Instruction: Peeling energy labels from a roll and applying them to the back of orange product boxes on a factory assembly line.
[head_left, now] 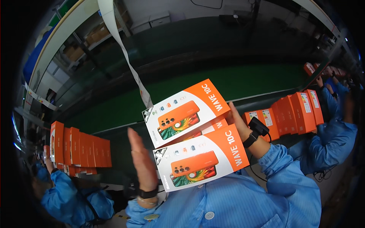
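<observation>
Your left hand (pixel 144 167) stands flat by the near edge of the worktop (pixel 266 78); your right hand (pixel 238 123) is partly hidden.

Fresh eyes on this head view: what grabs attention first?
The orange-and-white boxes, large in the centre, between the open left hand and the partly hidden right hand. Next, the bright orange stacks: a left row and a right row.
</observation>
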Motion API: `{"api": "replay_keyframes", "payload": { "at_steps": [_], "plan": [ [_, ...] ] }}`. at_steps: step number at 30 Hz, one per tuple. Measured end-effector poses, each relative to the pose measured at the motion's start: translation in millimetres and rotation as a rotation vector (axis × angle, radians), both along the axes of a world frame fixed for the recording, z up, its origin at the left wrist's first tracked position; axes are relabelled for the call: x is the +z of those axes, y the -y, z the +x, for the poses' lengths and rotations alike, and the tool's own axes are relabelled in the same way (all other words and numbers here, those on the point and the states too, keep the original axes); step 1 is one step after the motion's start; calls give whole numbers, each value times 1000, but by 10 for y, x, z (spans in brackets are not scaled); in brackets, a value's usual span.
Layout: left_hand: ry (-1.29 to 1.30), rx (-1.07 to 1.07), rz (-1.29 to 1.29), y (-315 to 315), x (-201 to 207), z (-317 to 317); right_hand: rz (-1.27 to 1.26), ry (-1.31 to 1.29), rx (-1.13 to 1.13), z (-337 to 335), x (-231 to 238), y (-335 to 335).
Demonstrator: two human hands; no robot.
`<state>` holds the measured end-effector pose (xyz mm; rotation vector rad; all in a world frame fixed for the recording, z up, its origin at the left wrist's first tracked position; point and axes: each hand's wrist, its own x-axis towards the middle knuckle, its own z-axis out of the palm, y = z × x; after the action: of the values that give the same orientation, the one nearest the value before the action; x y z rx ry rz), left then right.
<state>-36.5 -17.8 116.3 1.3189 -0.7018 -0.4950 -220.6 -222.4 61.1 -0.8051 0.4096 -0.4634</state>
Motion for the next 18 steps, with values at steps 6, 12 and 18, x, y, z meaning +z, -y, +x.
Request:
{"api": "replay_keyframes", "payload": {
  "at_steps": [6, 12, 18],
  "plan": [
    [1100, -293, 318, 258, 1032, -48, 35, -351, 2, -276, -1328, 497],
    [1470, -548, 784, 576, 983, -292, 181, -476, 84, -81, -2379, 251],
    [1418, -529, 820, 490, 769, -293, 308, -274, 15, 136, -2171, -85]
  ]
}}
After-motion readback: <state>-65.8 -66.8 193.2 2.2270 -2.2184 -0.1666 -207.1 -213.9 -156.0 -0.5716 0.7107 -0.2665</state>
